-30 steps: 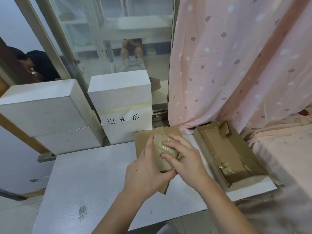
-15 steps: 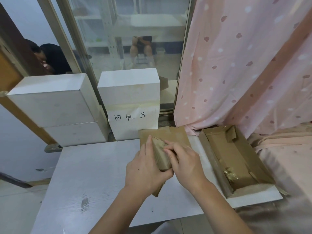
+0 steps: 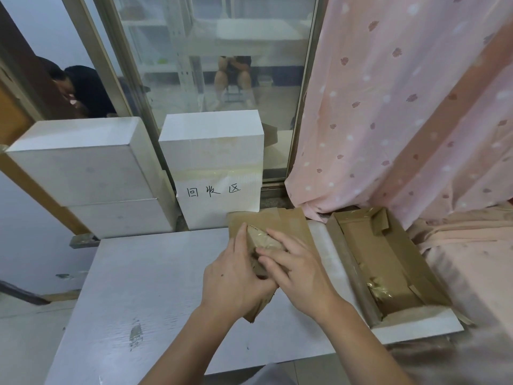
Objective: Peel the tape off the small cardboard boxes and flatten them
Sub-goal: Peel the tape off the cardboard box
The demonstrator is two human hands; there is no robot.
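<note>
A small brown cardboard box [image 3: 261, 238] covered in shiny tape sits tilted between my hands at the middle of the white table [image 3: 155, 287]. My left hand [image 3: 236, 276] grips its left side, thumb up along the edge. My right hand [image 3: 297, 266] lies over its right side with fingertips on the taped top face; whether they pinch tape is hidden. Flattened brown cardboard [image 3: 286, 220] lies under and behind the box.
An open brown carton [image 3: 385, 268] holding crumpled tape [image 3: 379, 289] sits at the table's right end. Two white boxes [image 3: 83, 173] and a labelled white box [image 3: 213, 168] stand behind the table. A pink curtain [image 3: 402, 107] hangs at right.
The small box has tipped more upright between my hands. My right fingers have slid from its far side onto its top face. The camera has shifted a little.
</note>
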